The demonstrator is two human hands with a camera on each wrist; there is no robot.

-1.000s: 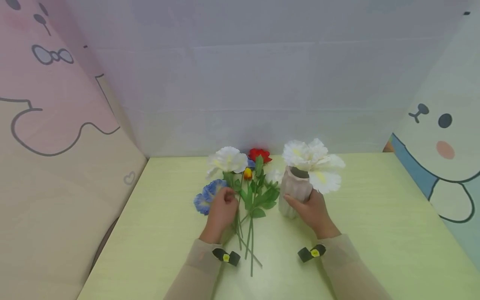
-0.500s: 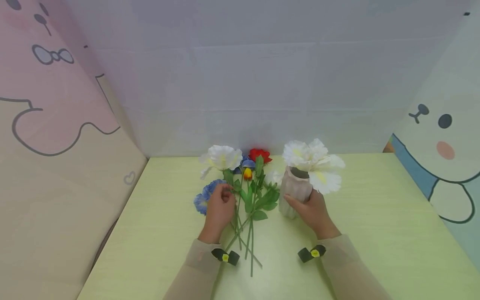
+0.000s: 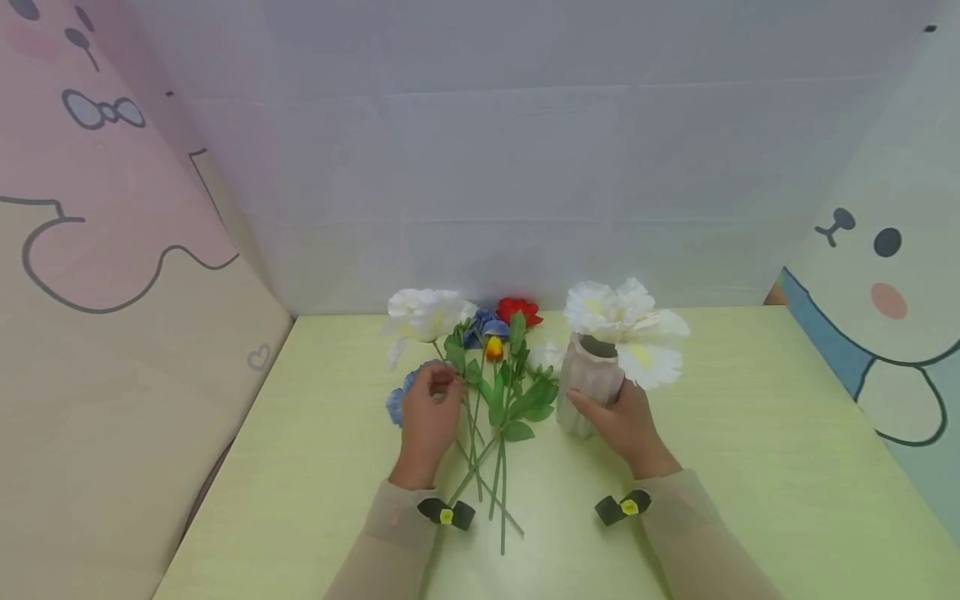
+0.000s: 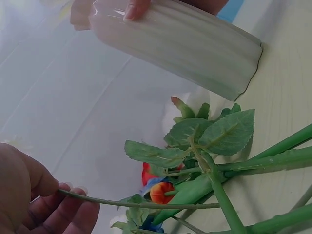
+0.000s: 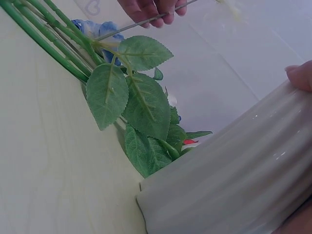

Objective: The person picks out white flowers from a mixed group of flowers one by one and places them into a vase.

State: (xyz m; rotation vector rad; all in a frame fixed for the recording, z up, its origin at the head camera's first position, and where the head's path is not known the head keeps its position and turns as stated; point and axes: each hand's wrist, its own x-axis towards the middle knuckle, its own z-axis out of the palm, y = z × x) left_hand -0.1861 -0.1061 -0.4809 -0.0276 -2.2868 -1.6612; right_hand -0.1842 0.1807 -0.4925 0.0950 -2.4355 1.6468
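Between thumb and fingertips, my left hand (image 3: 429, 429) pinches the thin green stem (image 4: 131, 204) of a white flower (image 3: 427, 312), whose bloom stands beyond that hand. My right hand (image 3: 630, 425) grips a pale ribbed vase (image 3: 592, 377) round its side, the thumb at its front. White flowers (image 3: 633, 329) stand at the vase's mouth and lean to the right. Partly behind my left hand lies a blue flower (image 3: 397, 404). Green leaves (image 5: 146, 105) and crossed stems lie between the two hands.
At the back of the pile are a red flower (image 3: 519, 312), another blue flower (image 3: 483, 330) and an orange-yellow tulip (image 3: 494, 348). One more white bloom (image 3: 546, 356) lies close left of the vase. A pale wall (image 3: 487, 167) borders the table (image 3: 750, 433) behind.
My left hand has shifted a little to the left, and the white flower has moved left with it, uncovering more of the rear blue flower. My right hand and the vase stay in place.
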